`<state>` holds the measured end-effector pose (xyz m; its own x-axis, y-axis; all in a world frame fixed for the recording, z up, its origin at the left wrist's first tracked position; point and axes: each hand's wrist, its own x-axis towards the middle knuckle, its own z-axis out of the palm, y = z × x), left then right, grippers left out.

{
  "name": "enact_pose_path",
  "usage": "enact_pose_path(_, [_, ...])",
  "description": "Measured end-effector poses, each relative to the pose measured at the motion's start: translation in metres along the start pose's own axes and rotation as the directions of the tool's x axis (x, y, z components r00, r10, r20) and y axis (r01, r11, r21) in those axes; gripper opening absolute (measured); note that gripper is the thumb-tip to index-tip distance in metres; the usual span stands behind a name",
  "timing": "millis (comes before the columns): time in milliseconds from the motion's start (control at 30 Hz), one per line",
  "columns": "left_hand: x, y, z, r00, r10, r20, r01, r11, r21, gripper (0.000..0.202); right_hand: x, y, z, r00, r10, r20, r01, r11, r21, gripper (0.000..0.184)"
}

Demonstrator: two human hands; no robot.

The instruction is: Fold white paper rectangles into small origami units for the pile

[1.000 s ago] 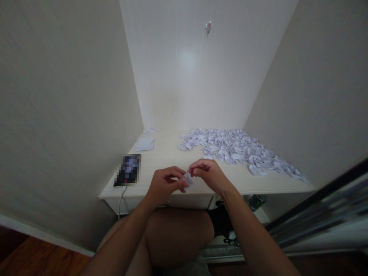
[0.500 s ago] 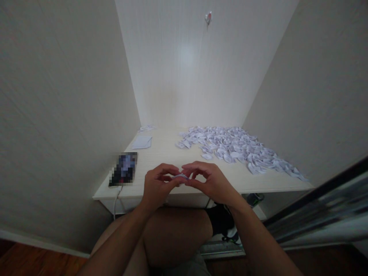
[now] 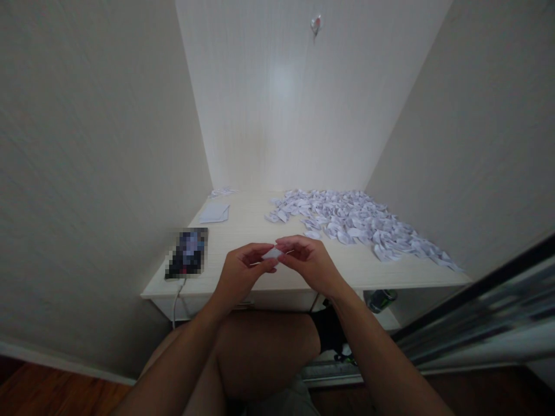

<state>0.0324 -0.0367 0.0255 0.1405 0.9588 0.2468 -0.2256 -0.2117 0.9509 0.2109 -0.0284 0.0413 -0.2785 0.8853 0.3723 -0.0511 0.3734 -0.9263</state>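
Pale desk [image 3: 243, 231]: folded-paper heap [image 3: 355, 222] beyond hands pinching slip [image 3: 272, 253].

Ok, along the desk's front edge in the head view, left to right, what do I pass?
phone → left hand → small paper piece, pinched by both hands → right hand → dark can under the desk

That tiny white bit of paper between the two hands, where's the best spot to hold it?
Probably at its two short ends, pinched with the fingertips, one hand coming from each side. The small white paper piece is thin and flat, held above the pale wooden desk. The left hand and right hand grip it that way, which leaves its middle free.
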Motion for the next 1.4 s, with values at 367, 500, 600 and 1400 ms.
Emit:
enact_pose_path(367, [-0.003,-0.001,0.001,0.99,0.138,-0.031,-0.129,0.97,0.204,0.027,-0.002,-0.006,0.011,0.983,-0.115,-0.141,0.08,0.97,-0.23,0.008])
enact_pose_path(500, [0.0,-0.004,0.003,0.988,0.133,-0.084,-0.124,0.987,0.103,0.032,0.002,0.003,0.013,0.965,-0.043,-0.257,0.036,0.999,-0.029,0.015])
enact_pose_path(600, [0.0,-0.003,0.003,0.971,0.178,-0.157,-0.173,0.984,0.041,0.031,0.002,0.005,0.013,0.959,-0.056,-0.277,0.049,0.998,-0.032,0.017])
enact_pose_path(1400, [-0.004,0.0,-0.001,0.943,0.206,-0.261,-0.208,0.978,0.019,0.025,-0.014,0.015,0.034,0.945,0.049,-0.322,0.009,0.984,0.178,0.019])
